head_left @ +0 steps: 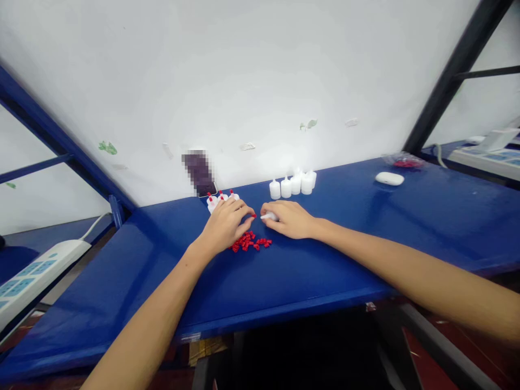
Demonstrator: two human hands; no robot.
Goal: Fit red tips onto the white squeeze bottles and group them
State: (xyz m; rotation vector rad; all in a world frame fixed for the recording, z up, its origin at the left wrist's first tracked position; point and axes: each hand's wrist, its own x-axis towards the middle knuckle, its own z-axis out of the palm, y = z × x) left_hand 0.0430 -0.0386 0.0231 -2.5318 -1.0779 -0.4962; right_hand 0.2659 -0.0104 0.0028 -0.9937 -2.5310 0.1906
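Observation:
My left hand (228, 221) pinches a small red cap (254, 215) between thumb and fingertips. Facing it, my right hand (291, 219) is closed round a white dropper bottle (269, 216), which lies on its side with the nozzle toward the cap. A small gap separates cap and nozzle. Loose red caps (245, 241) lie in a pile below my left hand. Behind that hand stand several white bottles with red caps (212, 202), partly hidden by it. Several uncapped white bottles (286, 187) stand upright beyond my right hand.
A phone (201, 173) leans on the wall at the back left of the blue table (325, 271). To the right lie a white oval case (389, 179) and a plastic bag with red pieces (406, 161). A power strip (36, 273) is at the far left.

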